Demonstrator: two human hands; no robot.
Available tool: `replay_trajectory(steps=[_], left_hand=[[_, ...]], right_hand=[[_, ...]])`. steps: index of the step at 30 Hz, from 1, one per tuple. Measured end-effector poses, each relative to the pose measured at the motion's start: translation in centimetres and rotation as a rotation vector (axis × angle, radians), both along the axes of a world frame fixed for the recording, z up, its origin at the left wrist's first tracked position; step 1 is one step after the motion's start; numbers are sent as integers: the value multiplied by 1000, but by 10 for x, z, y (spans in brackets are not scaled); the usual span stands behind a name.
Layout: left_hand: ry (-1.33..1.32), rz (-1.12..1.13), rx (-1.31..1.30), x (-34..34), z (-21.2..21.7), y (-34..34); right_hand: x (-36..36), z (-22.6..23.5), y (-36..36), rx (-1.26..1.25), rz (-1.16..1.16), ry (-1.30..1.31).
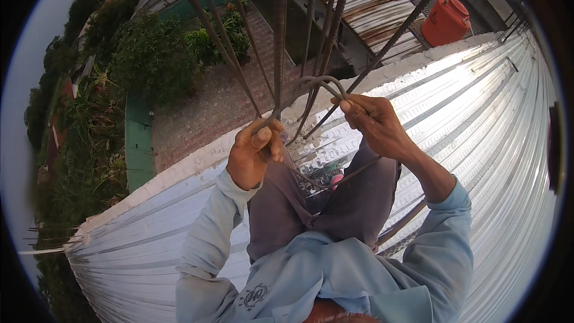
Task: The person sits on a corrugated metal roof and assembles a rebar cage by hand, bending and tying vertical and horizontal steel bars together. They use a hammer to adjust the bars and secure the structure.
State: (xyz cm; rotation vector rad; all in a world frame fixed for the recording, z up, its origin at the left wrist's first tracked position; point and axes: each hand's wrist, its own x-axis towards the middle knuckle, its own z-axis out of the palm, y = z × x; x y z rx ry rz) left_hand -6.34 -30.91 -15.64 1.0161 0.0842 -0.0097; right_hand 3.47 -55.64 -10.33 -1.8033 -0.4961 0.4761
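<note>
My right hand point(376, 124) pinches a bent thin steel rod point(323, 79), shaped like a rebar stirrup, between thumb and fingers near its doubled hooked end. Close to the upright rebars, my left hand point(254, 151) is closed with thumb and fingers curled on the left part of the rod. The rod arches between the hands, in front of and around several ribbed steel rebars point(279, 36) that stand up from the wall top. A lower curved length of rod point(353, 172) crosses over my thighs. Fingers partly hide where the left hand grips.
Corrugated metal roofing point(478, 119) spreads on both sides of my legs. A rough concrete wall edge point(197, 152) runs diagonally past the rebars. Beyond it, far below, lies a paved yard point(185, 116) with trees and a green wall point(139, 143). An orange tank point(445, 22) stands at the upper right.
</note>
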Motion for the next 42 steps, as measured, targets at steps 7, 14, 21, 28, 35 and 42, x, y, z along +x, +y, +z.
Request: replay_trajectory(steps=[7, 14, 21, 28, 35, 42], left_hand=[[165, -118, 495, 0, 54, 2], [160, -88, 399, -19, 43, -15], [78, -51, 282, -36, 34, -4], [252, -41, 433, -9, 36, 0], [175, -33, 729, 11, 8, 4], [-99, 156, 621, 15, 4, -1]], right_hand=[[-2, 20, -1, -158, 191, 26], [-11, 31, -32, -197, 224, 27], [-16, 32, -44, -171, 270, -118], [0, 12, -14, -169, 214, 191], [23, -14, 13, -322, 318, 186], [24, 13, -9, -287, 379, 129]])
